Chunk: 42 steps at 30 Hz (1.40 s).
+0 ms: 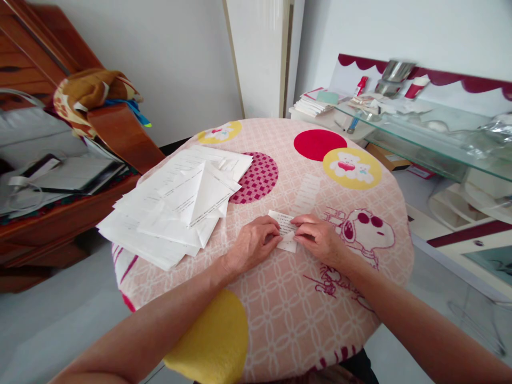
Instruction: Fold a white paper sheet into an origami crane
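Note:
A small folded slip of white printed paper lies near the middle of a round table covered by a pink patterned cloth. My left hand pinches the slip's left side with curled fingers. My right hand presses and pinches its right side, fingers closed on it. Both hands rest on the cloth and hide the middle of the slip. A loose pile of white printed sheets, some folded, lies on the table to the left of my hands.
A wooden furniture piece with papers, a cable and a bundled cloth stands on the left. On the right is a glass shelf with bottles, a metal cup and stacked papers. A white door frame stands behind the table.

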Available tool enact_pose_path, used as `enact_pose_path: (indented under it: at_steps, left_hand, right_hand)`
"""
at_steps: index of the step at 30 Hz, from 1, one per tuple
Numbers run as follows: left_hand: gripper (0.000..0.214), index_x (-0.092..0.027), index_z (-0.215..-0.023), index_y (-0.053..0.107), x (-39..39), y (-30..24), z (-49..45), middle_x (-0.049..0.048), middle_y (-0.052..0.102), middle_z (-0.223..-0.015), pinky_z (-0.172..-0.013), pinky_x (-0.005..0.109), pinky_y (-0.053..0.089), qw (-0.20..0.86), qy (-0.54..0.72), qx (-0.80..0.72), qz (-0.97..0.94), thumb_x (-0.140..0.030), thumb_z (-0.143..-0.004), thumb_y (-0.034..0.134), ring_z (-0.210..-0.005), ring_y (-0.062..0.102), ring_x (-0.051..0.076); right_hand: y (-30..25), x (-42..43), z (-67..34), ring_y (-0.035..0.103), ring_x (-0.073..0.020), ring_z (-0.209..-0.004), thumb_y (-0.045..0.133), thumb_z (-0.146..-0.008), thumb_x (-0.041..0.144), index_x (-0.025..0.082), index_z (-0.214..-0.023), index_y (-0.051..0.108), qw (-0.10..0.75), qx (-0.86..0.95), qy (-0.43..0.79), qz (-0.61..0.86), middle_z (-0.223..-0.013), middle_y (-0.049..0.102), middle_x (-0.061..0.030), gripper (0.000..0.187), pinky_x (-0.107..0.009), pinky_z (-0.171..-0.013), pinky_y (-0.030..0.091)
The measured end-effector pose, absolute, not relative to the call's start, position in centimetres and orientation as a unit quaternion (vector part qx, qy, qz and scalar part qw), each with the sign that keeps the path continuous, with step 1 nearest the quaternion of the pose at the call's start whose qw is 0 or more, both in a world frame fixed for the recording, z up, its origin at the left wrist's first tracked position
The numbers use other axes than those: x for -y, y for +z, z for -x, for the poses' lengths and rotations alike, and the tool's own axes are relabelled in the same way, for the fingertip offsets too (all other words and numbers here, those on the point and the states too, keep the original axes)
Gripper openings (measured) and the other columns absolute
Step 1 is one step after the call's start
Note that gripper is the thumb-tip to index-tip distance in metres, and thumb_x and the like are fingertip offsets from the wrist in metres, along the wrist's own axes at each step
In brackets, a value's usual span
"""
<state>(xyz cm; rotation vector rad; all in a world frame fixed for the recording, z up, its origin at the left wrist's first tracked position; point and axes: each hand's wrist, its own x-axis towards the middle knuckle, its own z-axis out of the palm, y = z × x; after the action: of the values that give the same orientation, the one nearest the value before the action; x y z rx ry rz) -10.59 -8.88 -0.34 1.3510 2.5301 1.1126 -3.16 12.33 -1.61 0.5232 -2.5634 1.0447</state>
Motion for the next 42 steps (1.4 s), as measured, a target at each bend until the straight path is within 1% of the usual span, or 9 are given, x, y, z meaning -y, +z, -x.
enact_pose_path:
  at_steps: [6, 10, 13, 18, 25, 30, 33, 38, 42]
  left_hand:
    - [0.012, -0.016, -0.073, 0.065, 8.5, -0.5, 10.4, 0.0052, 0.067, -0.099, -0.081, 0.029, 0.052, 0.013, 0.372, -0.836, -0.403, -0.016, -0.085, 0.066, -0.087, 0.066, 0.016]
    - [0.012, -0.015, -0.071, 0.065, 8.5, -0.6, 10.4, 0.0060, 0.067, -0.104, -0.084, 0.029, 0.052, 0.013, 0.375, -0.840, -0.392, -0.015, -0.082, 0.068, -0.089, 0.067, 0.017]
    - [0.011, -0.016, -0.072, 0.066, 8.5, -0.6, 10.4, 0.0058, 0.067, -0.104, -0.083, 0.029, 0.052, 0.022, 0.380, -0.839, -0.390, -0.015, -0.083, 0.067, -0.088, 0.067, 0.016]
    - [0.012, -0.016, -0.073, 0.067, 8.7, -0.5, 10.6, 0.0054, 0.068, -0.101, -0.081, 0.028, 0.052, 0.025, 0.402, -0.831, -0.384, -0.016, -0.085, 0.066, -0.087, 0.067, 0.016]
    - [0.016, -0.016, -0.072, 0.065, 8.6, -0.6, 10.6, 0.0065, 0.068, -0.101, -0.081, 0.029, 0.053, 0.018, 0.399, -0.830, -0.390, -0.017, -0.088, 0.063, -0.089, 0.067, 0.017]
    - [0.018, -0.016, -0.071, 0.061, 8.5, -1.1, 10.5, 0.0093, 0.066, -0.107, -0.085, 0.031, 0.054, -0.007, 0.380, -0.835, -0.398, -0.017, -0.089, 0.060, -0.095, 0.068, 0.019]
    - [0.018, -0.016, -0.070, 0.059, 8.4, -1.2, 10.6, 0.0106, 0.065, -0.111, -0.085, 0.031, 0.055, -0.016, 0.370, -0.842, -0.393, -0.015, -0.087, 0.062, -0.099, 0.068, 0.020]
    - [0.018, -0.016, -0.067, 0.058, 8.2, -1.0, 10.6, 0.0138, 0.063, -0.120, -0.094, 0.035, 0.054, -0.025, 0.352, -0.853, -0.385, -0.015, -0.084, 0.066, -0.113, 0.064, 0.024]
    - [0.019, -0.017, -0.067, 0.057, 7.9, -0.7, 10.4, 0.0144, 0.063, -0.123, -0.095, 0.036, 0.054, -0.021, 0.333, -0.864, -0.376, -0.016, -0.083, 0.067, -0.115, 0.064, 0.025]
  right_hand:
    - [-1.9, -12.2, 3.2, 0.067, -0.0234, -0.099, 0.062, -0.087, 0.014, 0.018, -0.076, 0.069, 0.172, 0.900, 0.364, -0.169, -0.106, 0.071, -0.0116, 0.014, -0.039, -0.086, 0.055]
    - [-2.0, -12.6, 3.1, 0.068, -0.0235, -0.098, 0.063, -0.088, 0.015, 0.018, -0.076, 0.071, 0.177, 0.897, 0.350, -0.203, -0.105, 0.072, -0.0116, 0.014, -0.039, -0.085, 0.056]
    - [-2.0, -12.9, 3.0, 0.068, -0.0239, -0.098, 0.063, -0.089, 0.016, 0.018, -0.079, 0.073, 0.178, 0.894, 0.351, -0.215, -0.106, 0.072, -0.0118, 0.014, -0.040, -0.086, 0.056]
    - [-1.7, -12.7, 3.0, 0.068, -0.0240, -0.099, 0.066, -0.086, 0.016, 0.019, -0.080, 0.073, 0.159, 0.897, 0.367, -0.186, -0.107, 0.071, -0.0112, 0.010, -0.040, -0.087, 0.055]
    - [-1.6, -12.3, 3.2, 0.068, -0.0219, -0.097, 0.062, -0.086, 0.014, 0.019, -0.077, 0.070, 0.140, 0.891, 0.407, -0.146, -0.106, 0.071, -0.0101, 0.014, -0.037, -0.084, 0.055]
    - [-1.5, -11.6, 3.1, 0.067, -0.0220, -0.099, 0.060, -0.087, 0.013, 0.018, -0.074, 0.067, 0.144, 0.898, 0.397, -0.120, -0.108, 0.070, -0.0112, 0.016, -0.038, -0.087, 0.053]
    - [-1.6, -11.1, 3.0, 0.065, -0.0229, -0.101, 0.058, -0.088, 0.013, 0.018, -0.073, 0.065, 0.166, 0.906, 0.377, -0.097, -0.108, 0.069, -0.0120, 0.017, -0.039, -0.089, 0.052]
    - [-2.0, -10.7, 3.0, 0.065, -0.0235, -0.099, 0.060, -0.084, 0.012, 0.019, -0.067, 0.059, 0.191, 0.914, 0.349, -0.078, -0.108, 0.068, -0.0123, 0.018, -0.040, -0.087, 0.053]
    - [-2.0, -10.6, 3.1, 0.064, -0.0239, -0.097, 0.060, -0.083, 0.011, 0.020, -0.066, 0.056, 0.189, 0.919, 0.339, -0.073, -0.103, 0.068, -0.0112, 0.020, -0.041, -0.086, 0.053]
